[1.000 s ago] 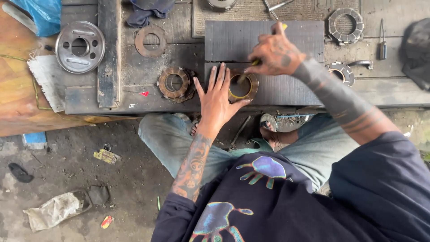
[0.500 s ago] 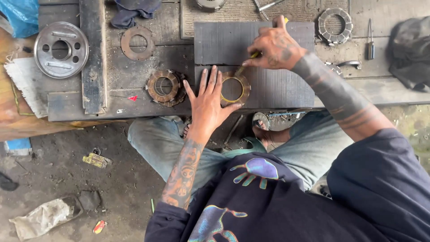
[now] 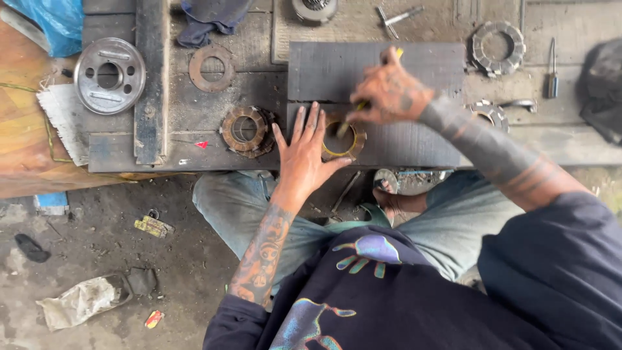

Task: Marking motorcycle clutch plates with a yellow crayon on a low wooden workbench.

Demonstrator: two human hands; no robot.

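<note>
Rough wooden bench, dark and stained, seen from above; dirt floor below with scraps of litter.

Far left: blue sheet at the corner, then a silver pulley disc lying flat. Just right of it a dark upright plank. Beyond that a rusty flat washer, with a dark rag at the far edge.

Centre-left: rusty toothed ring, flat on the bench, apart from the hands.

Centre: left hand laid palm-down on a dark slab, fingers spread wide and straight, not gripping anything. Thumb side and forefinger press against the near-left edge of a brass-coloured ring, steadying it. Ring sits flat on the slab's near edge, right by the bench edge.

Right hand hovers over the ring from the far side, fingers curled tight round a thin yellow-handled tool. Tool slants down; its tip reaches the ring's inner opening. Exact contact point is hidden by the hand.

Right: grey toothed ring at the far side, a smaller metal part by the right forearm, a screwdriver standing lengthwise, and a black bag at the frame edge.
</note>
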